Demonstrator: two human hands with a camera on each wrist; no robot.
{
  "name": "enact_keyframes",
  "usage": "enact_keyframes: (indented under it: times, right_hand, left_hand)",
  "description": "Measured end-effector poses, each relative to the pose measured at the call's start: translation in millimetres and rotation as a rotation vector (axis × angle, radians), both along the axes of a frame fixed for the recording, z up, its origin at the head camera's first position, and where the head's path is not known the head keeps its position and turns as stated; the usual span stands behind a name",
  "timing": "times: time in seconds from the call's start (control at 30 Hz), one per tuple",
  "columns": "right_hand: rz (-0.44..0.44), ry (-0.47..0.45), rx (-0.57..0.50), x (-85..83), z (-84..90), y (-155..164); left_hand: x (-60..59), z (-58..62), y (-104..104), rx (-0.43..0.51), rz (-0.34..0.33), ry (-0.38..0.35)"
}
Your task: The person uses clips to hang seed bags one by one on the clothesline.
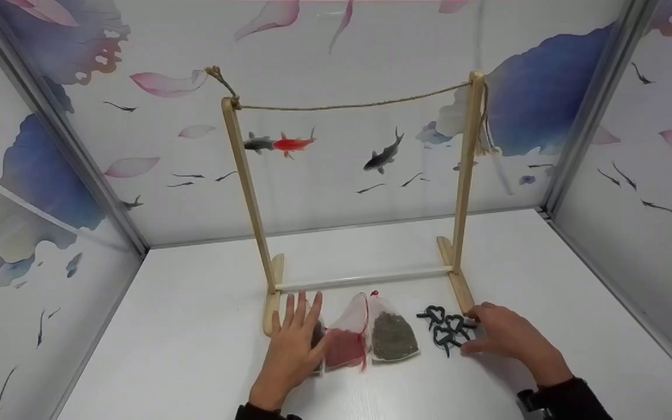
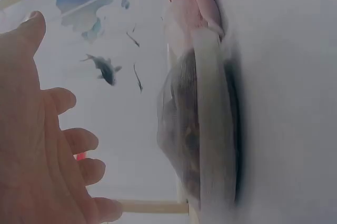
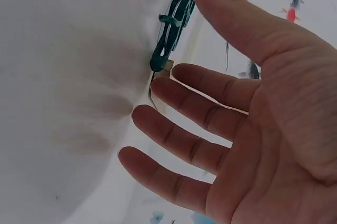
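Three small mesh drawstring bags lie in a row on the white table (image 1: 196, 350), in front of a wooden rack (image 1: 463, 175) with a rope (image 1: 347, 106) strung across its top. My left hand (image 1: 296, 329) is flat with straight fingers over the leftmost bag of dark filling (image 2: 184, 129); the left wrist view shows a gap between palm (image 2: 37, 145) and bag. The red-filled bag (image 1: 345, 345) and the grey-green one (image 1: 393, 337) lie uncovered. Right of them sits a heap of dark clips (image 1: 445, 326). My right hand (image 1: 479, 331) is open just beside the clips (image 3: 171, 29), holding nothing.
The rack's two feet (image 1: 458, 280) and its lower crossbar (image 1: 365, 279) stand just behind the bags. Patterned walls (image 1: 50, 233) close the table in at the left, back and right. Bare table surface lies at the left and the right front.
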State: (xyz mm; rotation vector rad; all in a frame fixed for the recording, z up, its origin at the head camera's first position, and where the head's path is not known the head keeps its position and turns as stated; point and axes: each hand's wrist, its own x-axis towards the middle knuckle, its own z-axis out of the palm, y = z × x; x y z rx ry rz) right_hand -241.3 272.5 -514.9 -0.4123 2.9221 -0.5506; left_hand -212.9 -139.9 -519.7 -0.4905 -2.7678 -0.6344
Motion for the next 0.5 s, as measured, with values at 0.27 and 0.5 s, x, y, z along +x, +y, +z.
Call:
enact_keyframes:
  times: [0.27,0.5]
  right_hand:
    - [-0.007,0.024,0.022,-0.8,-2.7,-1.4]
    - [-0.033,0.017,0.024,-0.8,-2.6,-7.0]
  left_hand:
    - [-3.2,1.5,30.9,0.08,-0.106,-0.062]
    - [-4.4,2.6,39.1,0.116,-0.138,-0.097]
